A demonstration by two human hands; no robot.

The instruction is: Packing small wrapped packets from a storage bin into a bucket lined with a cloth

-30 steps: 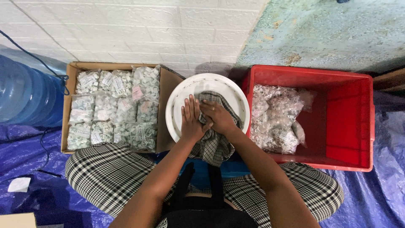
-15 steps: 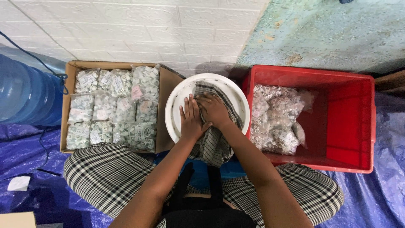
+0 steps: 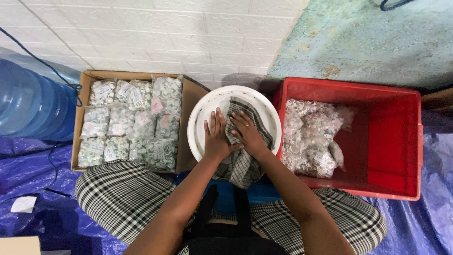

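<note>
At your far left stands a blue water jug point(image 3: 26, 106), and beside it a cardboard box point(image 3: 186, 97) packed with clear bags of small white parts point(image 3: 130, 123). Your left hand point(image 3: 216, 137) lies flat, fingers together, inside the white round basin point(image 3: 203, 118). Your right hand point(image 3: 247, 134) presses on the checkered cloth point(image 3: 240, 165), which drapes over the basin's near rim. To the right, a red crate point(image 3: 387, 137) holds more clear bags point(image 3: 309, 134).

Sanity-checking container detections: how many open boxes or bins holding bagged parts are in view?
2. A cardboard box of bagged white parts sits left of the white bowl; a red plastic bin with clear bags sits right of it. Others may lie outside the frame.
</note>
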